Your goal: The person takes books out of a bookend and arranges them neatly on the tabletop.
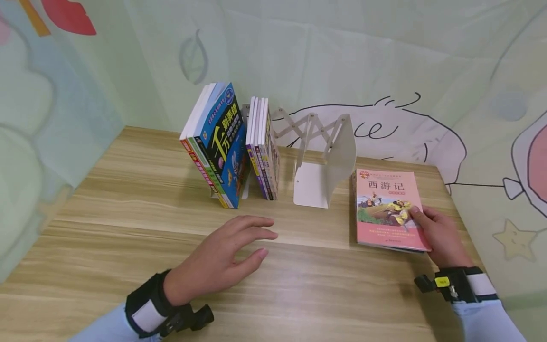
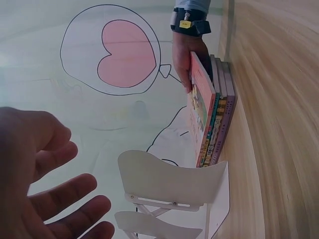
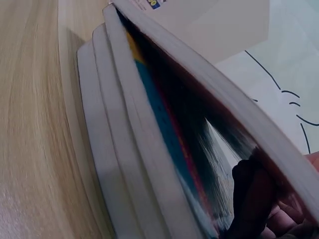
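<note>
My right hand [image 1: 444, 235] pinches the right edge of a pink book [image 1: 386, 206], thumb on its cover and fingers underneath. In the right wrist view that edge is tilted up from a stack of several books [image 3: 119, 124], leaving a wedge-shaped gap. The left wrist view shows the stack [image 2: 224, 99] lying flat on the table under the pink book. My left hand [image 1: 222, 251] is held over the table with its fingers loosely spread, touching nothing. Beyond it stands a white folding bookend [image 1: 314, 185] with a crisscross linkage.
Large books [image 1: 222, 142] with a blue cover lean at the left of the bookend. Several thinner books [image 1: 262, 147] stand upright beside them. A wooden table [image 1: 128, 199] lies beneath everything, with a printed fabric wall [image 1: 278, 47] behind.
</note>
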`<state>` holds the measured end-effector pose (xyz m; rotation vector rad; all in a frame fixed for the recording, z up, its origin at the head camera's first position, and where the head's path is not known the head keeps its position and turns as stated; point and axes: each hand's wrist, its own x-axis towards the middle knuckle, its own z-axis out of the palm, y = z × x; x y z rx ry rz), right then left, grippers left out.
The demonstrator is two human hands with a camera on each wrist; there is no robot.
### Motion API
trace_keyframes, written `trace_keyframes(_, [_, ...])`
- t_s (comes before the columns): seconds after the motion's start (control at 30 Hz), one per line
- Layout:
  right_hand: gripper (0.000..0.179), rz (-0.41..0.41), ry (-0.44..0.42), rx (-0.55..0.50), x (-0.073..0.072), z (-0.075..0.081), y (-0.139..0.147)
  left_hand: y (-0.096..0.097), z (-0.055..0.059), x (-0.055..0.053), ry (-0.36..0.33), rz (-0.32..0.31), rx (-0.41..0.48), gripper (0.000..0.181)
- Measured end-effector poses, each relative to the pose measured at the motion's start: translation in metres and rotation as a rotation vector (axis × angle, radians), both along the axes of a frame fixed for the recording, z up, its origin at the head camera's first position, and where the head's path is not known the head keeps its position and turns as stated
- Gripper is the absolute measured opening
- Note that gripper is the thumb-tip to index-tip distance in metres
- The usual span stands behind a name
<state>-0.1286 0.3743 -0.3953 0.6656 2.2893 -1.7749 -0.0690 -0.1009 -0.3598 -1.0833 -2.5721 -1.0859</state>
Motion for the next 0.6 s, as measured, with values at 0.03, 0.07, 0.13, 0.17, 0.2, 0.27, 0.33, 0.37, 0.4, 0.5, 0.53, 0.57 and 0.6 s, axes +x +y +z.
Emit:
trace_keyframes(0.03, [0.087,0.0,-0.004,0.013,-0.0003,-0.0002,-0.0004,0.0,-0.0003,0.0,0.0,-0.002,-0.001,0.028])
trace_keyframes(0.07, [0.087,-0.001,-0.007,0.029,-0.0007,-0.0009,-0.0009,-0.0001,-0.0006,-0.0001,0.003,-0.003,-0.004,0.028])
trace_keyframes(0.13, [0.087,-0.008,-0.002,0.039,-0.0016,-0.0024,-0.0012,0.0001,-0.0004,-0.0008,0.014,-0.006,-0.008,0.029])
trace_keyframes(0.17, [0.087,-0.012,0.001,0.046,-0.0021,-0.0032,-0.0014,0.0002,0.0,-0.0011,0.023,-0.008,-0.01,0.029])
trace_keyframes(0.2, [0.086,-0.018,0.005,0.052,-0.0025,-0.0039,-0.0016,0.0003,0.0001,-0.0015,0.031,-0.011,-0.011,0.029])
trace_keyframes(0.27, [0.086,-0.027,0.01,0.098,-0.003,-0.0052,-0.0016,0.0006,0.0005,-0.0022,0.039,-0.015,-0.012,0.029])
trace_keyframes(0.33, [0.084,-0.04,0.008,0.151,-0.003,-0.0055,-0.0017,0.0009,0.0005,-0.0027,0.043,-0.02,-0.006,0.029])
trace_keyframes(0.37, [0.083,-0.044,0.001,0.183,-0.003,-0.0057,-0.0015,0.0011,0.0004,-0.0027,0.043,-0.02,-0.004,0.03])
trace_keyframes(0.4, [0.083,-0.045,-0.006,0.212,-0.0026,-0.0057,-0.0016,0.0012,0.0002,-0.0027,0.041,-0.02,0.0,0.03])
trace_keyframes(0.5, [0.081,-0.038,-0.026,0.278,-0.0012,-0.005,-0.0026,0.0016,-0.0007,-0.0025,0.028,-0.015,0.002,0.03])
trace_keyframes(0.53, [0.081,-0.028,-0.031,0.301,-0.0005,-0.0048,-0.0031,0.0018,-0.0012,-0.0024,0.024,-0.013,0.002,0.03])
trace_keyframes(0.57, [0.081,-0.019,-0.029,0.329,0.0001,-0.0046,-0.0038,0.002,-0.0017,-0.0023,0.021,-0.011,0.001,0.029])
trace_keyframes(0.6, [0.08,-0.014,-0.028,0.349,0.0007,-0.0043,-0.0046,0.0022,-0.0021,-0.0022,0.015,-0.009,-0.001,0.029])
